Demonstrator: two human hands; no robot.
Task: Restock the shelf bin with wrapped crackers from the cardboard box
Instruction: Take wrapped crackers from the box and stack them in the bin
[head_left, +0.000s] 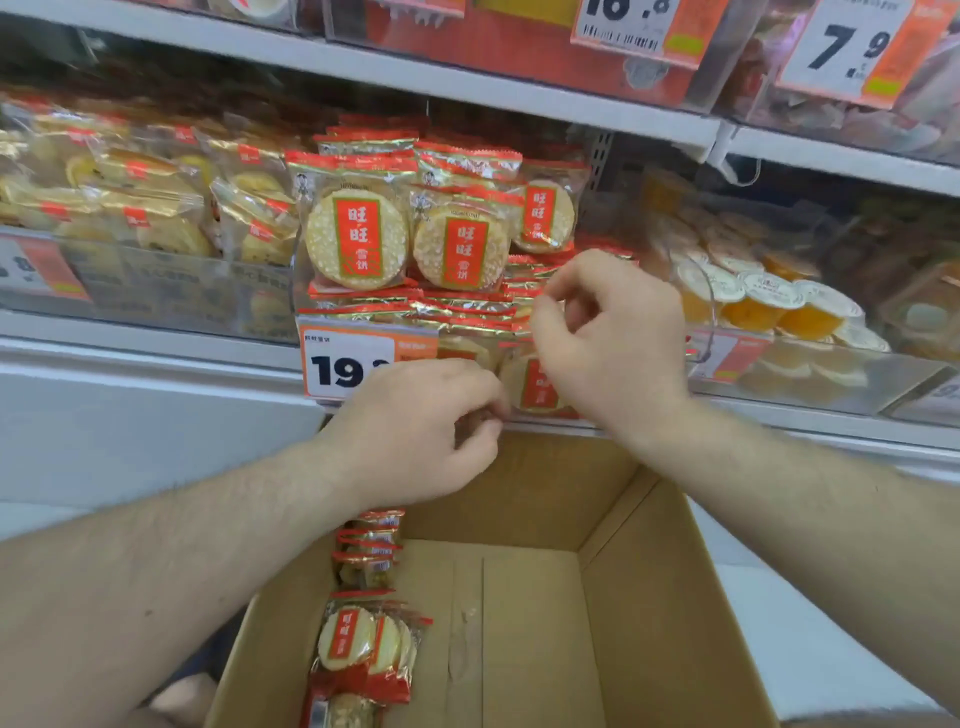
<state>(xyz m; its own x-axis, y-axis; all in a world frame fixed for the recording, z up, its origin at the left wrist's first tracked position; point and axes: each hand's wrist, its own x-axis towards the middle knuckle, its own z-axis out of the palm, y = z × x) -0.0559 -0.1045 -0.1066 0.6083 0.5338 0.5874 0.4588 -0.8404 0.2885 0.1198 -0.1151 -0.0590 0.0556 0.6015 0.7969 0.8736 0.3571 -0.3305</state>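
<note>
Two bare forearms reach over a large brown cardboard box (597, 597), whose open top fills the lower part of the view and whose floor is mostly bare. Above the box's far wall runs a white metal shelf (156, 358) carrying clear plastic bins. The middle clear shelf bin (298, 291), straight above the box, is heaped with round wrapped crackers in red-and-gold foil packets (356, 239), some standing face-out on top and others lying flat below them. Left of that bin sit gold-wrapped yellow cakes (150, 208); to its right lie small sealed cups of orange jelly (753, 306). A few more red-and-gold cracker packets (363, 644) lie along the box's left inner wall.

Directly above the box's far edge, the right hand (613, 338) hovers at the bin's front, fingers curled with thumb and forefinger brought close together against the packets' edges; whether they actually pinch one cannot be told. The left hand (426, 431) sits lower, just over the box's rim, fingers curled inward, their tips touching a cracker packet (535, 384) at the bin's front; a grip cannot be confirmed. An orange-and-white price tag (337, 364) hangs on the bin's front, partly hidden by the left hand.
</note>
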